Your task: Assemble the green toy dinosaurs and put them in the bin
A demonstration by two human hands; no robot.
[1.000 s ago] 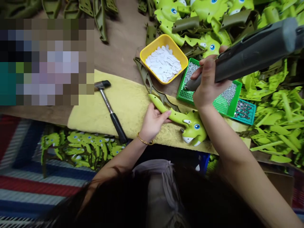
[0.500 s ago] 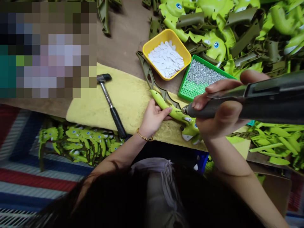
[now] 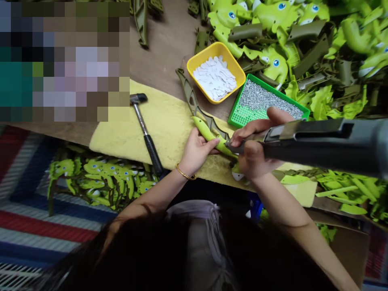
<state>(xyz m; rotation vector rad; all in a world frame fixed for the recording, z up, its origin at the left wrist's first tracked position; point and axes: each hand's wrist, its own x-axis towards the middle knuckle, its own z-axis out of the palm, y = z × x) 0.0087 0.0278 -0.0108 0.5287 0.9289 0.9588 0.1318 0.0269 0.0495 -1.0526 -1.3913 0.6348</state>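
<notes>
Resting on the yellow foam pad (image 3: 169, 129), a hammer (image 3: 144, 135) has its handle end at the pad's near edge, with open pad to its right. The left hand (image 3: 197, 154) curls around a lime-green plastic toy piece (image 3: 206, 134) lying on the pad. The right hand (image 3: 254, 151) wraps a grey power tool (image 3: 318, 142), its tip at the piece, below a green tray (image 3: 239, 115) of small metal fasteners.

I'm getting soft, even light, a faint shadow under the right hand (image 3: 257, 155), a pixelated patch (image 3: 63, 60) top left, and slightly bowed edges
</notes>
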